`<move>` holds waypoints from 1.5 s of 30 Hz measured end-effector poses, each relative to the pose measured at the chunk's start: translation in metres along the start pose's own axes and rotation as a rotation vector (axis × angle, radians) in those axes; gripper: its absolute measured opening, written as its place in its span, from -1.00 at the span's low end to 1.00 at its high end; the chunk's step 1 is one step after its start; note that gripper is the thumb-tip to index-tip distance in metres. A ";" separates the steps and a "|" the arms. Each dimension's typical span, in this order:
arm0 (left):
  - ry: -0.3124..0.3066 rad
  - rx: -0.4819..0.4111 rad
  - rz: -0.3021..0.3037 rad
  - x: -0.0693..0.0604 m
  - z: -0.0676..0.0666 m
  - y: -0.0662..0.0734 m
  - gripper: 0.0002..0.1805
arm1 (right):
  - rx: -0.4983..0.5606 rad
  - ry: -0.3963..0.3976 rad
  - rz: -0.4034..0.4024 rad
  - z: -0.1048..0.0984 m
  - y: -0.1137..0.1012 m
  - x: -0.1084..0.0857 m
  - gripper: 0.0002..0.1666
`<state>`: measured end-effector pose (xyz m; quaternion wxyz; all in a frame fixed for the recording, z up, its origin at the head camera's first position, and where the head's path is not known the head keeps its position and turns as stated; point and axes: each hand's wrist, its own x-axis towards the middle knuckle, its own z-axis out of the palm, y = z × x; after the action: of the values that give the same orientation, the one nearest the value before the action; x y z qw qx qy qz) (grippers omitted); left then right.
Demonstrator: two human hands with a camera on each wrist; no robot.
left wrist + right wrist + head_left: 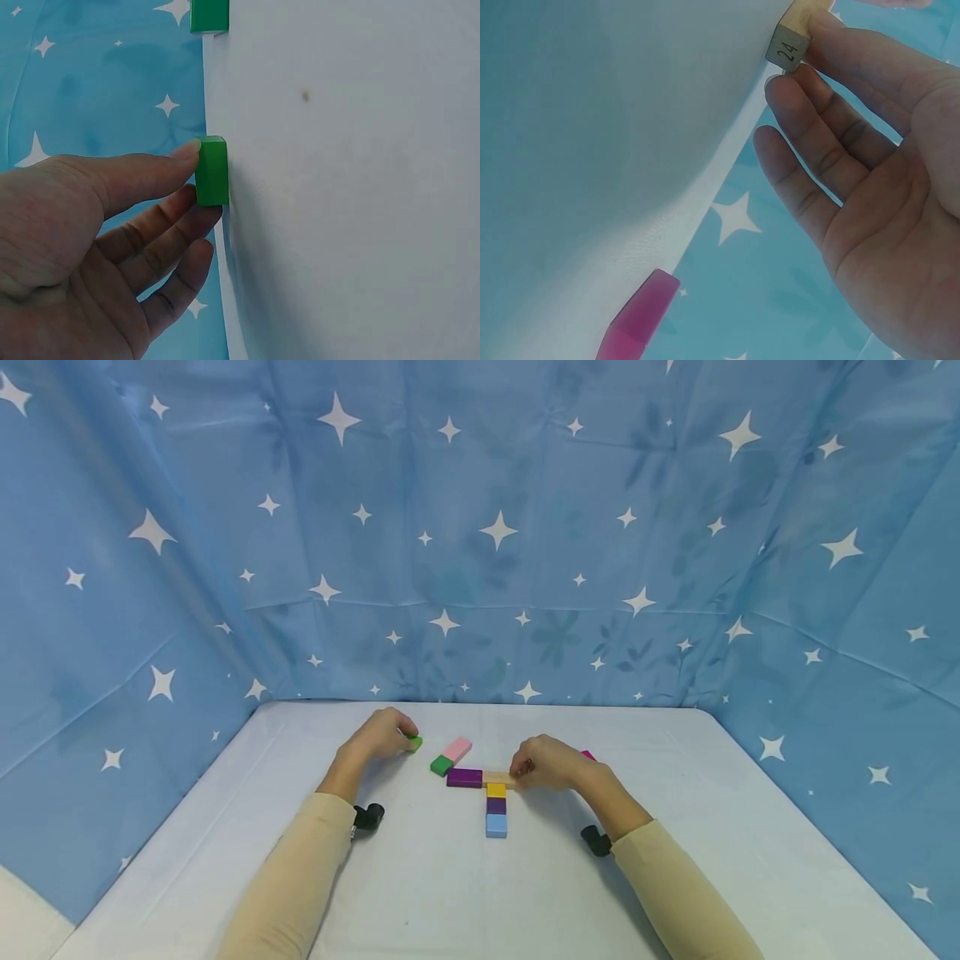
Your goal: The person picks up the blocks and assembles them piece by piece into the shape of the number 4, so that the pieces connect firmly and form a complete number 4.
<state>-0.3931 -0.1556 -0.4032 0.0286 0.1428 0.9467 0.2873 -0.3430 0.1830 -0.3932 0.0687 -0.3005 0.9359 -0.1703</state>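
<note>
My left hand (384, 732) pinches a small green block (212, 171) between thumb and fingers, at the back left of the table. My right hand (551, 762) grips the right end of a plain wood block (495, 779); its end face reads "24" in the right wrist view. This wood block lies end to end with a purple block (465, 778). Below the wood block runs a column: a yellow block (497, 790), a dark purple block (497, 806) and a light blue block (497, 826). A dark green block (442, 766) and a pink block (457, 749) lie slanted behind the purple one.
A magenta block (639, 315) lies beyond my right hand, mostly hidden by it in the head view. The white-covered table (420, 893) ends at a blue star-patterned curtain (495, 568) behind and at both sides. A black wrist camera (369, 817) sits on my left wrist.
</note>
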 end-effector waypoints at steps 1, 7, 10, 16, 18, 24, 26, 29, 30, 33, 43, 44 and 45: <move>0.003 0.000 0.002 0.000 0.001 0.002 -0.72 | 0.000 0.000 -0.001 0.000 0.000 0.000 -0.88; 0.012 0.009 0.000 0.003 0.005 0.009 -0.72 | 0.016 -0.001 -0.006 0.000 0.001 -0.002 -0.86; 0.012 0.026 0.008 0.004 0.007 0.010 -0.73 | 0.023 -0.005 -0.007 0.001 0.000 -0.002 -0.86; 0.001 0.068 0.034 0.011 0.007 0.017 -0.73 | 0.007 -0.005 -0.021 -0.001 0.000 0.000 -0.85; -0.003 0.080 0.039 0.015 0.007 0.021 -0.73 | 0.006 -0.005 -0.021 -0.003 -0.001 0.000 -0.86; -0.034 0.127 0.054 0.027 0.011 0.032 -0.72 | -0.001 -0.004 -0.021 -0.005 -0.003 0.000 -0.85; -0.047 0.144 0.055 0.031 0.014 0.037 -0.71 | 0.001 -0.004 -0.018 -0.004 -0.003 -0.001 -0.85; -0.054 0.153 0.058 0.035 0.018 0.043 -0.71 | 0.003 -0.004 -0.013 -0.003 -0.001 -0.001 -0.85; -0.053 0.151 0.057 0.036 0.020 0.044 -0.72 | 0.005 -0.005 -0.009 -0.003 0.000 -0.001 -0.85; -0.051 0.129 0.050 0.037 0.024 0.050 -0.72 | 0.009 -0.007 -0.002 -0.002 0.001 -0.001 -0.85; -0.037 0.075 -0.026 0.038 0.031 0.062 -0.69 | 0.011 -0.007 0.008 -0.001 0.001 -0.001 -0.85; -0.037 0.074 -0.028 0.038 0.031 0.063 -0.69 | 0.011 -0.007 0.010 -0.001 0.001 -0.001 -0.85; -0.036 0.074 -0.027 0.038 0.031 0.063 -0.68 | 0.010 -0.006 0.010 -0.001 0.001 -0.001 -0.85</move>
<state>-0.4095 -0.0777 -0.3934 0.0442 0.1360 0.9579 0.2490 -0.3431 0.1846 -0.3927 0.0739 -0.2961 0.9363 -0.1737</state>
